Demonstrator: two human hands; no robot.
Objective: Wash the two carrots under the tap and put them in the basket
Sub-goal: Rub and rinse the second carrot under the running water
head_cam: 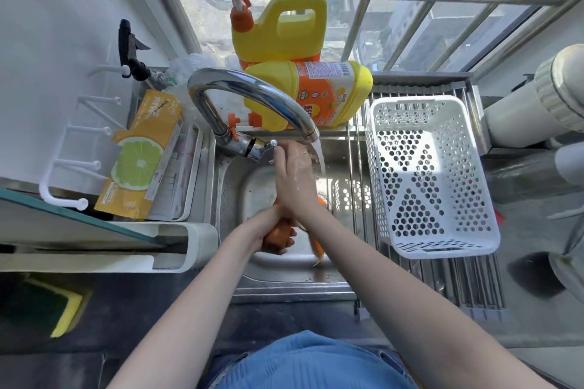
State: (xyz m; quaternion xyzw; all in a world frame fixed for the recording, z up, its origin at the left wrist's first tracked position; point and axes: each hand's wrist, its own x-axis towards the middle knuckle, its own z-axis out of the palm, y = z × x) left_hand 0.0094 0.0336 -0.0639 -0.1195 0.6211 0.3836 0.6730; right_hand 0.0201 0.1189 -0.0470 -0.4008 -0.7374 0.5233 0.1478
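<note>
Carrots point(278, 235) are gripped over the sink point(303, 278) by the left hand point(268, 224); the right hand point(295, 174) is flat under running water. Basket point(474, 243) is unfilled; washing underway.

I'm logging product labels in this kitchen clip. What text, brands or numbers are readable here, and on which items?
No text here can be read with certainty.
Lying yellow detergent bottle: orange label and a white panel of fine print, too small and blurred to read.
Orange box with the lime picture: dark characters along its upper end and small print lower down, all illegible.
Upright yellow jug: no print visible.
White basket: no print visible.
</note>
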